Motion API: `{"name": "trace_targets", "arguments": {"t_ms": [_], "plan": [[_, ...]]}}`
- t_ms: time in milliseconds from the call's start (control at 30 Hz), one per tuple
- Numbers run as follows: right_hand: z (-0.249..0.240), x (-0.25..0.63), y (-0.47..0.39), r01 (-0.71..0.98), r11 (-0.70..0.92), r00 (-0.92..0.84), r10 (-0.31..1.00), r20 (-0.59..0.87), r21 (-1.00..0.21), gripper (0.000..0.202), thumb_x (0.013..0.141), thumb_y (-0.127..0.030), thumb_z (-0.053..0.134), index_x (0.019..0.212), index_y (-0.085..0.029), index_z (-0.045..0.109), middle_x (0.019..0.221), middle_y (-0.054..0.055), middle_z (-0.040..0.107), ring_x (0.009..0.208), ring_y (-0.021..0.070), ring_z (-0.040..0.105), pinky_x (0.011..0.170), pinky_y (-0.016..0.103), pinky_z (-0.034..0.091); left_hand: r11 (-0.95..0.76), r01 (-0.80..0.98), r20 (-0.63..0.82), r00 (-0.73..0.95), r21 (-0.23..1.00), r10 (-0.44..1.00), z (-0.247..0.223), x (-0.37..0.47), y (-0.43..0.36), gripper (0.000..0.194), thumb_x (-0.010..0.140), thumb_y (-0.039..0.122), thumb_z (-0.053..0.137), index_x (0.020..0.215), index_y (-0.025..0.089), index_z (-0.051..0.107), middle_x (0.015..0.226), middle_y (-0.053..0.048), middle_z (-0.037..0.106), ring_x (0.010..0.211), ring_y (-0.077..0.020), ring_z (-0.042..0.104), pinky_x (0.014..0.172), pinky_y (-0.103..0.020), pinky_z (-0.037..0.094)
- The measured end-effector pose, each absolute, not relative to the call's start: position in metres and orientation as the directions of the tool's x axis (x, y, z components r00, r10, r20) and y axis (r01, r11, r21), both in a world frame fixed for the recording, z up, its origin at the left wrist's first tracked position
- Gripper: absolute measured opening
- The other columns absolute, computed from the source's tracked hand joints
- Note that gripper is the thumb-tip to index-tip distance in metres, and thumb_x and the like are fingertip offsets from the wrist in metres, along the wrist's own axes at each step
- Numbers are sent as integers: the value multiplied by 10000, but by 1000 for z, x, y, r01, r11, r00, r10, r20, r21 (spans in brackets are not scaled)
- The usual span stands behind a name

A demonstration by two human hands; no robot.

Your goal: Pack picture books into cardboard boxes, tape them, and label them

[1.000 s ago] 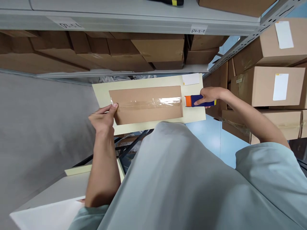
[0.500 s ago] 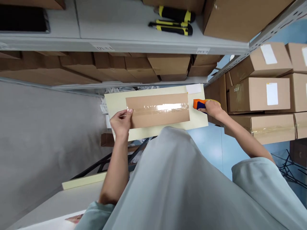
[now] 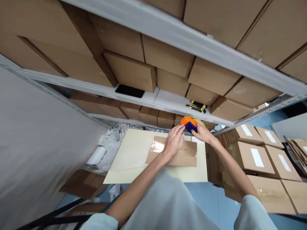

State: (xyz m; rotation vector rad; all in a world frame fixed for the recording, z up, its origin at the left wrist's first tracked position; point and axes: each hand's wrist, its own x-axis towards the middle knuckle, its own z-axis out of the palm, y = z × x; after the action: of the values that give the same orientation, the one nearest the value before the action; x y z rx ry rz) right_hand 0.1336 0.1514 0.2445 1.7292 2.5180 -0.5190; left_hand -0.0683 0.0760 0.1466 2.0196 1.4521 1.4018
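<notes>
My right hand (image 3: 202,132) is closed around an orange and dark blue tape dispenser (image 3: 189,124) with a yellow-edged roll. Above the cardboard box, my left hand (image 3: 174,139) reaches to the dispenser's front. Its fingers are stretched out, the tips at or touching the orange part, with the thumb apart. Whether they pinch a tape end is too small to see. Under both hands lies the brown cardboard box (image 3: 184,159), a shiny strip of clear tape along its top and partly covered by my left hand and forearm. It rests on a cream tabletop (image 3: 129,156).
A metal shelf (image 3: 168,99) packed with boxes spans the far side, holding box cutters (image 3: 198,107) and a black flat object (image 3: 129,91). Labelled cartons (image 3: 251,156) are stacked at right. White crumpled wrapping (image 3: 105,147) and an open carton (image 3: 82,183) lie at left.
My left hand has left the box's left end and moved right to the dispenser. My right hand has brought the dispenser inward over the box's far side. The view has tilted up.
</notes>
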Motion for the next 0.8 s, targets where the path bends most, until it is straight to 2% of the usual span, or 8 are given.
{"name": "trace_targets", "arguments": {"t_ms": [133,233,333,467,567,667,733,800], "plan": [[258,62,203,847,458,-506,850,-145,-268,504,1080,-407,460,1456,-73,440,1316,255,730,1166,353,733,963,390,558,-441,591,568,-35,675,822,172,-75,121,547,1021,146,440,1541,187,603,1593,-185,587,1461,-330,595,1237,-535,509],[266,17,241,848,498,-525,836,-159,-179,465,1083,-338,444,1460,-66,418,1353,264,719,1195,338,725,968,370,553,-356,622,522,-101,698,847,179,-93,150,597,981,115,450,1566,127,567,1631,-232,544,1508,-366,556,1248,-568,498],[271,-17,270,854,510,-520,835,-178,-99,441,1046,-294,513,1423,-67,482,1344,256,730,1213,342,717,981,365,547,-321,631,516,-148,706,844,180,-109,159,630,970,126,473,1597,129,527,1637,-236,542,1533,-375,533,1258,-584,486],[272,-43,289,863,503,-500,841,-208,-43,363,989,-224,576,1320,-77,604,1251,205,775,1119,306,744,951,324,554,-336,636,554,-176,695,813,170,-117,143,607,995,173,485,1601,159,525,1634,-215,553,1532,-363,534,1277,-573,470],[271,-52,292,866,500,-494,848,-194,-19,387,972,-206,588,1320,-41,634,1280,229,767,1149,307,733,1001,318,544,-294,630,514,-197,719,835,157,-120,128,575,1005,190,484,1573,124,543,1620,-232,564,1531,-367,538,1289,-563,459],[262,-47,280,866,500,-498,858,-126,-21,565,1009,-222,529,1515,29,502,1551,306,598,1417,358,587,1218,406,428,-241,619,451,-206,747,869,135,-129,111,566,1019,238,507,1566,98,538,1635,-252,546,1552,-380,517,1301,-574,439],[246,-28,259,861,506,-506,862,-4,-48,660,1051,-241,437,1636,51,348,1693,319,436,1569,379,426,1327,499,290,-199,608,402,-217,769,890,111,-141,93,570,1034,295,526,1572,109,531,1645,-250,539,1567,-384,501,1312,-585,420],[223,4,226,859,503,-486,860,153,-98,683,1083,-279,351,1681,46,282,1733,306,382,1625,371,352,1363,555,215,-121,591,332,-261,797,907,83,-157,66,580,1046,355,538,1584,137,524,1643,-232,549,1573,-378,496,1322,-588,405]]}}
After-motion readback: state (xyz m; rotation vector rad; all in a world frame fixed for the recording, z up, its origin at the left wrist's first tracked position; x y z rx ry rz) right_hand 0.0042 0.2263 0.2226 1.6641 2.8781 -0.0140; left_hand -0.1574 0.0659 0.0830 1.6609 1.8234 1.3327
